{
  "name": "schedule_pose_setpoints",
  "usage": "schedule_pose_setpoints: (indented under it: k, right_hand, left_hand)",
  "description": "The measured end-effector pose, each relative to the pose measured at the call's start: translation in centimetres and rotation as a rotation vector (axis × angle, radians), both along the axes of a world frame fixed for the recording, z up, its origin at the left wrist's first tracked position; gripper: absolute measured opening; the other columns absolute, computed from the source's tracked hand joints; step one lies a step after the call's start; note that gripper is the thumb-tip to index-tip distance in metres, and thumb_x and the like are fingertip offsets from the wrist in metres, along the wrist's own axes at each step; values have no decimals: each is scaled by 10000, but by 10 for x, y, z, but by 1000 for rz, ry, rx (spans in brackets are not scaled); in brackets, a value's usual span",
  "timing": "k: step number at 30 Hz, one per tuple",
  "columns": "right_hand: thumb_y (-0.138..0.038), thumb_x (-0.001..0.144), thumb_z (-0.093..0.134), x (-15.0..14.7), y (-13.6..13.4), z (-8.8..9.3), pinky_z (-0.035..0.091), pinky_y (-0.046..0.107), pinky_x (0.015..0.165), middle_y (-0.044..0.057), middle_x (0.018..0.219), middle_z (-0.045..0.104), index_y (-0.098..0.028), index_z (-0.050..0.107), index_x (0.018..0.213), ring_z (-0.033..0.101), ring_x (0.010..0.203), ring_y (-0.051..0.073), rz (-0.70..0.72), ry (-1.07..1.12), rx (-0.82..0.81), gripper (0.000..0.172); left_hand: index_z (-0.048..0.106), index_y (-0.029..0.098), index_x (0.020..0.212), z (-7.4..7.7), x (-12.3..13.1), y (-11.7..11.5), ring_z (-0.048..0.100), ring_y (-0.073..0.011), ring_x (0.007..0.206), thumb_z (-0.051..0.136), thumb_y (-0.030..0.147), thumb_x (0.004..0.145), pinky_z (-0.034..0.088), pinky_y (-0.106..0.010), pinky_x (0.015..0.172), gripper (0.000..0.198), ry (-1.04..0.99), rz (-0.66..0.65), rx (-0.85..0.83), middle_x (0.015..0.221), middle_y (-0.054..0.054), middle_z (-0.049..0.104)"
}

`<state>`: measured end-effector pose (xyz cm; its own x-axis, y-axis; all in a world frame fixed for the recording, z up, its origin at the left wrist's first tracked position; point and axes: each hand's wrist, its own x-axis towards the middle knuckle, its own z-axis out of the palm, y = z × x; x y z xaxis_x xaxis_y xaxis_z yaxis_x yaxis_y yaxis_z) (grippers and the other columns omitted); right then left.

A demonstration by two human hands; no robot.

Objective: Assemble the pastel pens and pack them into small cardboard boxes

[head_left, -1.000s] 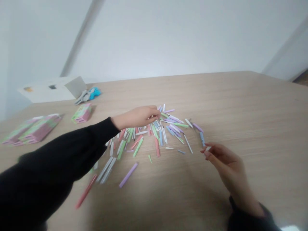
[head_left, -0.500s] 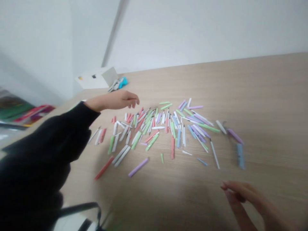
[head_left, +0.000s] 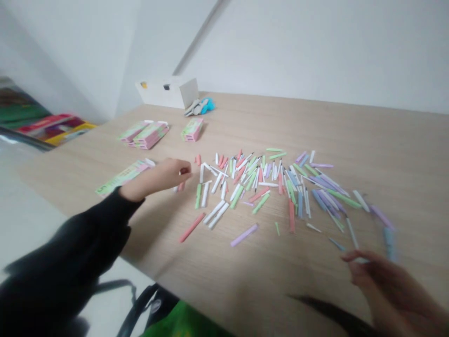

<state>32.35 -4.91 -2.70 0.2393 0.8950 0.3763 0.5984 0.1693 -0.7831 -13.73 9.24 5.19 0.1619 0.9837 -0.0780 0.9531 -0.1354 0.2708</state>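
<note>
My right hand (head_left: pixel 393 285) pinches the lower end of a thin white pen refill (head_left: pixel 351 231) at the near right; the refill's dark tip points away from me. My left hand (head_left: pixel 159 177), palm down with its fingers curled in, hovers over a red pen piece (head_left: pixel 181 186) and a white one at the left edge of the pile. Whatever lies between its fingertips is hidden. Pastel pen barrels, caps and dark-tipped refills make up a loose pile (head_left: pixel 259 175) across the middle. A purple barrel (head_left: pixel 244 235) and a red barrel (head_left: pixel 192 227) lie on the near side.
Pink-and-green boxes (head_left: pixel 149 133) are stacked at the back left, with a single box (head_left: pixel 192 129) beside them. Another flat box (head_left: pixel 121 178) lies behind my left wrist. A white carton (head_left: pixel 168 92) and grey-blue gloves (head_left: pixel 199 107) stand near the wall.
My view has swung left and shows the boxes. My left hand has come down and nearer to the pile's left edge. My right hand has reached the white refill and pinched it.
</note>
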Motion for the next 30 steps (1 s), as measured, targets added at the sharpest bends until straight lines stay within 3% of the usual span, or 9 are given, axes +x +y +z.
schedule_pose_setpoints:
  k: [6,11,17,24,27,30]
  right_hand:
    - [-428,900,675,-42,3,8,594,313,753,8,851,760,-289,728,1007,722,734,190,103,-178,-5,183]
    - [-358,923,663,-48,1,9,585,298,759,13,882,765,-278,718,1043,719,754,178,153,-195,13,154]
    - [-331,923,665,-45,0,11,571,283,785,16,897,754,-263,715,1052,712,785,166,155,-155,17,154]
    - [-331,934,658,-49,4,20,585,304,789,21,894,765,-265,718,1030,722,797,178,179,-157,41,131]
    - [-306,925,690,-58,12,39,606,312,805,21,919,784,-274,741,1031,740,812,180,190,-110,88,122]
    - [-247,909,718,-76,24,65,627,312,791,14,919,797,-275,762,1004,757,827,181,222,-47,187,108]
  left_hand:
    - [588,206,628,-36,41,-20,500,-149,544,581,330,833,447,-316,704,239,-170,-42,-35,568,-8,593]
    - [625,193,646,-55,48,-25,568,-196,617,593,368,848,421,-325,650,270,-11,33,-14,634,-66,628]
    - [603,180,650,-58,63,-28,622,-262,673,533,362,884,421,-366,673,304,44,85,14,609,-85,575]
    - [552,191,661,-67,65,-20,591,-236,691,552,322,879,439,-364,710,255,32,97,79,638,-76,576]
    - [567,184,760,-57,62,-21,564,-211,708,527,304,910,434,-350,722,196,2,40,121,735,-74,606]
    - [584,179,873,-40,67,-29,556,-192,791,509,261,943,444,-331,784,132,-184,-186,219,863,-60,621]
